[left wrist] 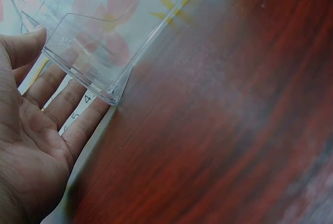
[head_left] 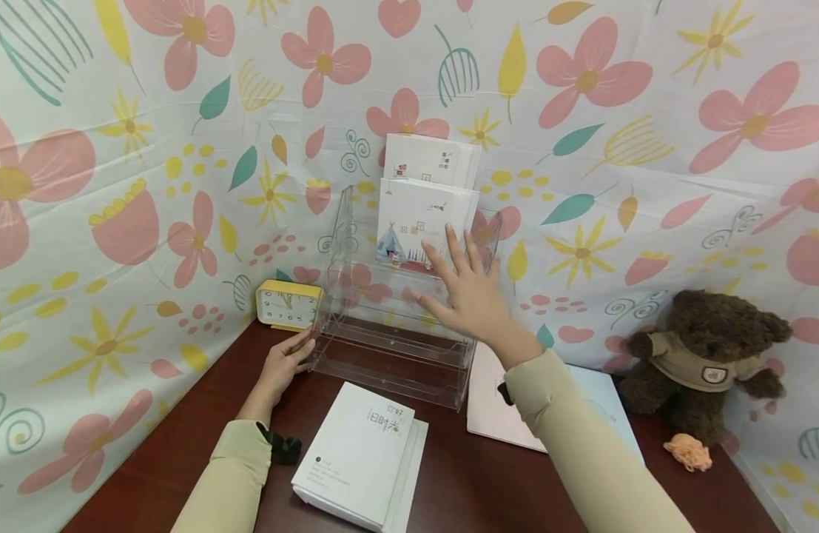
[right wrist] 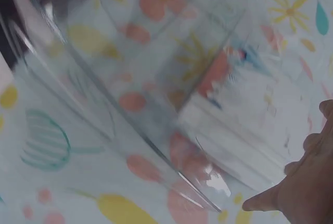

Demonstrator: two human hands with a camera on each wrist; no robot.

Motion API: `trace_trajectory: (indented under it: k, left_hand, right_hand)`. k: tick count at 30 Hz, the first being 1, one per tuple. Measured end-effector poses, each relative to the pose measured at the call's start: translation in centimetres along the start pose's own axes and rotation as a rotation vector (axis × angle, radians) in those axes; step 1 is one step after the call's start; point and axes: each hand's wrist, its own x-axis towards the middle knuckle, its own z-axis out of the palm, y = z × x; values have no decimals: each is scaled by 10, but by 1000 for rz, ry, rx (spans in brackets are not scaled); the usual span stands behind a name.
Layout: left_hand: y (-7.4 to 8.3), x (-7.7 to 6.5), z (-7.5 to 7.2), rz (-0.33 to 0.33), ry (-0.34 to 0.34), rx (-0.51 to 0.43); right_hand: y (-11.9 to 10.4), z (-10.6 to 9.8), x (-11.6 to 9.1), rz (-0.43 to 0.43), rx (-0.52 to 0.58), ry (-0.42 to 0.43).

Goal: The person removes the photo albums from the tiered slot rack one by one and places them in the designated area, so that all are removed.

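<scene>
A clear plastic tiered rack point(head_left: 389, 340) stands on the dark wooden table. At its lower left edge, my left hand point(head_left: 284, 364) holds the side panel, the thumb at the edge and the fingers behind the clear plastic point(left wrist: 86, 73). My right hand point(head_left: 467, 292) is raised before the rack's upper part, fingers spread and holding nothing. Behind it, a white booklet point(head_left: 416, 215) with a tent picture stands upright on the rack; whether the fingers touch it I cannot tell. Another white booklet point(head_left: 422, 155) stands higher at the back. The right wrist view is blurred.
A stack of white books point(head_left: 356, 459) lies in front of the rack. A yellow clock point(head_left: 288, 303) stands to the left. Pink point(head_left: 496, 407) and light blue point(head_left: 605, 400) flat items lie right, near a brown teddy bear point(head_left: 702, 363) and an orange bundle point(head_left: 687, 451).
</scene>
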Motion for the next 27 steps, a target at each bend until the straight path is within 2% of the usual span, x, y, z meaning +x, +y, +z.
trace_trajectory:
  k: [3,6,10,15,21,27]
  left_hand:
    - [0,0,2,-4,-5,-2]
    - [0,0,3,-4,-8,-5]
    - [-1,1,4,-4,-10,-2]
    - [-2,2,4,-1,-13,1]
    - [1,1,3,1,-5,14]
    - [-1,2,-1,-13,12,9]
  right_hand:
    - [8,-12,18,0,-88,11]
    - [14,-26,37,20,-126,-10]
    - [18,-38,60,68,-124,-61]
    - [21,-39,80,122,-113,-89]
    - [18,-36,89,146,-88,-82]
    - [13,-32,86,117,-94,-34]
